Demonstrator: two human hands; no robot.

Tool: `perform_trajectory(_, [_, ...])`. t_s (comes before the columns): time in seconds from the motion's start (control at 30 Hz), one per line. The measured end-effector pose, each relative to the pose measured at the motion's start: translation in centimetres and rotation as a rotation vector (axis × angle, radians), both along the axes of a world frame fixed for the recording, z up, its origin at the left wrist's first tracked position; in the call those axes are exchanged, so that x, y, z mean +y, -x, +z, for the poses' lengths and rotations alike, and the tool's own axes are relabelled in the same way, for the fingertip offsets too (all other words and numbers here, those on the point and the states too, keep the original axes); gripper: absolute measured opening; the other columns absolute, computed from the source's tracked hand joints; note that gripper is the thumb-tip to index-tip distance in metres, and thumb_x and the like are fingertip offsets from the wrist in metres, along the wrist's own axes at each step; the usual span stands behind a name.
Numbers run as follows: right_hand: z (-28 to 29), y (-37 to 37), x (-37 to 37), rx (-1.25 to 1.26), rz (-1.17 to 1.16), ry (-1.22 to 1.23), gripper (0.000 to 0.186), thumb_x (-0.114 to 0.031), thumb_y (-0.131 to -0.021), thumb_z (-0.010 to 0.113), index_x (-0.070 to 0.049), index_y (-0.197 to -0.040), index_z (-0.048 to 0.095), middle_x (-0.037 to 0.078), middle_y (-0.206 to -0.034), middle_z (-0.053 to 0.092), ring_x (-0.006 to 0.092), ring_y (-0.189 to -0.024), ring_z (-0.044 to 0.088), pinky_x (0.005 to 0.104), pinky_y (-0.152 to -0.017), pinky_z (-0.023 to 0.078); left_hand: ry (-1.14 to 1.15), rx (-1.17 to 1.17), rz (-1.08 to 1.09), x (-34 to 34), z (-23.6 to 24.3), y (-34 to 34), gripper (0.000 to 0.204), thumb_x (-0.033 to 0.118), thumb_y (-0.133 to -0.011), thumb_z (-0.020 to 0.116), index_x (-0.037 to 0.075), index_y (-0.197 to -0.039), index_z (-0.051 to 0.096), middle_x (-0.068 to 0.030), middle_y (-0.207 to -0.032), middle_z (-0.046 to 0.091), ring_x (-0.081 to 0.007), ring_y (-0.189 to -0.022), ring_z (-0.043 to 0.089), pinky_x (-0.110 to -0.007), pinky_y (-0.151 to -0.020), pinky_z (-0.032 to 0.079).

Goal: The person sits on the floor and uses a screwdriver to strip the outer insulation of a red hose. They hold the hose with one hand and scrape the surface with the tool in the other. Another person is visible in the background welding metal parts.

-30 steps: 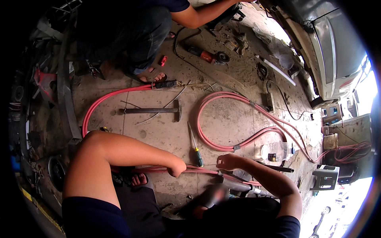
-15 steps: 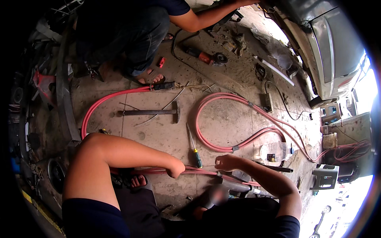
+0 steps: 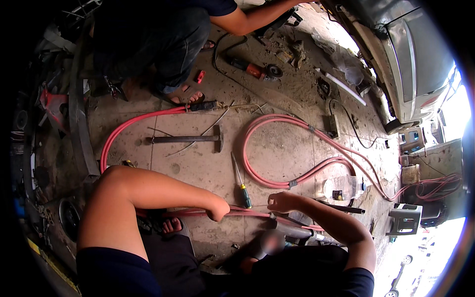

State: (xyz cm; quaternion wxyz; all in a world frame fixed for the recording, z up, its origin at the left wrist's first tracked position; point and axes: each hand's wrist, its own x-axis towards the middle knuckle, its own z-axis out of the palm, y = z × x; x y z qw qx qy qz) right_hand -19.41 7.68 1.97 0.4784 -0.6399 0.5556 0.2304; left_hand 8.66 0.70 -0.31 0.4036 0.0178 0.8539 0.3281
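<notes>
My left hand (image 3: pixel 218 208) hangs with curled fingers just above a pink double hose (image 3: pixel 193 213) on the tiled floor; what is in it, if anything, is hidden. My right hand (image 3: pixel 281 201) is also curled, right of a green-and-yellow screwdriver (image 3: pixel 244 195) lying point away from me; I cannot make out anything in that hand. Beyond them lie a hammer (image 3: pixel 219 138) with a long handle, thin rods (image 3: pixel 193 143), and a torch (image 3: pixel 203 106) on red hoses. A looped pink hose (image 3: pixel 262 175) and a clear plastic bottle (image 3: pixel 346 188) are to the right.
A co-worker (image 3: pixel 178 49) crouches ahead, arm (image 3: pixel 252 22) reaching toward a silver vehicle body (image 3: pixel 415 59). An angle grinder (image 3: pixel 257 70), white tube (image 3: pixel 346 89) and debris lie beyond. A metal beam (image 3: pixel 81 128) runs along the left; a plastic stool (image 3: pixel 404 220) is at right.
Both my hands keep nearly the same place and shape. The co-worker's arm has shifted slightly, and the view has moved a little.
</notes>
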Motion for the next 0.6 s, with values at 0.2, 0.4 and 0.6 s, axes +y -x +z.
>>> perform_trajectory(0.2, [0.7, -0.3, -0.3, -0.003, -0.008, 0.005, 0.038, -0.038, -0.088, 0.056, -0.007, -0.108, 0.061, 0.021, -0.1, 0.068, 0.0374, -0.098, 0.064, 0.0452, -0.087, 0.049, 0.015, -0.029, -0.022, -0.1, -0.4, 0.1, 0.03, 0.012, -0.072, 0.055, -0.003, -0.094, 0.069, -0.0231, -0.092, 0.068, -0.0387, -0.087, 0.066, -0.047, -0.075, 0.051])
perform_trajectory(0.4, [7.7, -2.5, -2.1, 0.13, 0.116, 0.081, 0.039, -0.036, -0.089, 0.053, -0.004, -0.111, 0.059, 0.022, -0.104, 0.066, 0.0395, -0.101, 0.062, 0.0479, -0.087, 0.048, -0.041, -0.012, -0.011, -0.8, -0.2, 1.2, 0.033, 0.01, -0.072, 0.054, -0.002, -0.099, 0.069, -0.0221, -0.094, 0.069, -0.0381, -0.088, 0.066, -0.047, -0.076, 0.051])
perform_trajectory(0.6, [19.7, -8.7, -2.7, 0.061, 0.224, 0.305, 0.038, -0.037, -0.093, 0.053, -0.003, -0.109, 0.059, 0.019, -0.097, 0.064, 0.0376, -0.093, 0.063, 0.0474, -0.079, 0.051, -0.037, 0.145, -0.064, -1.4, -0.6, 3.4, 0.027, 0.01, -0.072, 0.055, -0.004, -0.089, 0.07, -0.0221, -0.088, 0.069, -0.0375, -0.083, 0.066, -0.047, -0.072, 0.051])
